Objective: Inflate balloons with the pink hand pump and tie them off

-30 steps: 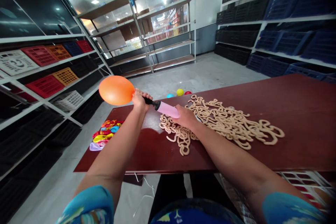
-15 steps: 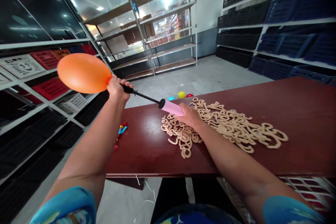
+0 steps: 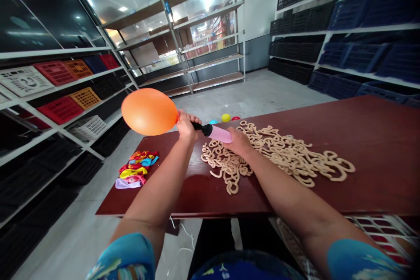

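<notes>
An inflated orange balloon hangs out to the left of my left hand, whose fingers are closed round its neck and the black end of a pump. My right hand grips the pink barrel of the hand pump above the table. The black end sits close against the barrel, with no rod showing between them. Beneath and right of my right hand lies a spread heap of beige curled pieces. Uninflated balloons in several colours lie at the table's left end.
The dark red table stretches to the right. Blue, yellow and red balloons show beyond its far edge. Shelves with crates stand left and right, and a metal rack stands behind. A white cable hangs below the front edge.
My left hand has moved right with the orange balloon and the black pump end, closing the rod into the barrel. More of the uninflated balloons now show. My right hand has barely moved.
</notes>
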Motion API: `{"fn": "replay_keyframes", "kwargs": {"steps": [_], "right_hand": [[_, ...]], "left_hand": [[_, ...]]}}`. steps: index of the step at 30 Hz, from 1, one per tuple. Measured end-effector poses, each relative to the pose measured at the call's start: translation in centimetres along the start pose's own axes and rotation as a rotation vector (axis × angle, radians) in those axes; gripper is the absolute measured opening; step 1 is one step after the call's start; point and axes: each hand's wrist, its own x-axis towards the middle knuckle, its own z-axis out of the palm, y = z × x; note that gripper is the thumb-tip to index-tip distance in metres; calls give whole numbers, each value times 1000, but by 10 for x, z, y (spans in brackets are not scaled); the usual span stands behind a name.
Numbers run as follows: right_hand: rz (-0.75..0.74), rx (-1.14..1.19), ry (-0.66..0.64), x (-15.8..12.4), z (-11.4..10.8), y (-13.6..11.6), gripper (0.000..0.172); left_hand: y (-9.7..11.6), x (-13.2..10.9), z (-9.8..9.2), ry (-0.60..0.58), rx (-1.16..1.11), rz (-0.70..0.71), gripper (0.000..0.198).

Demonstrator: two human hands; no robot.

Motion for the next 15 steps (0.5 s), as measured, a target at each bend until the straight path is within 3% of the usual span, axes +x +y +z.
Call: {"fn": "replay_keyframes", "kwargs": {"steps": [3, 5, 12, 15], "right_hand": [[-24, 23, 4, -1, -2, -2, 36], [-58, 24, 0, -1, -4, -3, 36], [-86, -39, -1, 2, -5, -1, 35], [-61, -39, 13, 3, -1, 0, 34]], "left_hand": [[-6, -6, 0, -15, 3, -9, 49], [4, -4, -4, -13, 10, -4, 49], [87, 29, -27, 48, 34, 60, 42], [107, 35, -31, 59, 38, 86, 41]]}}
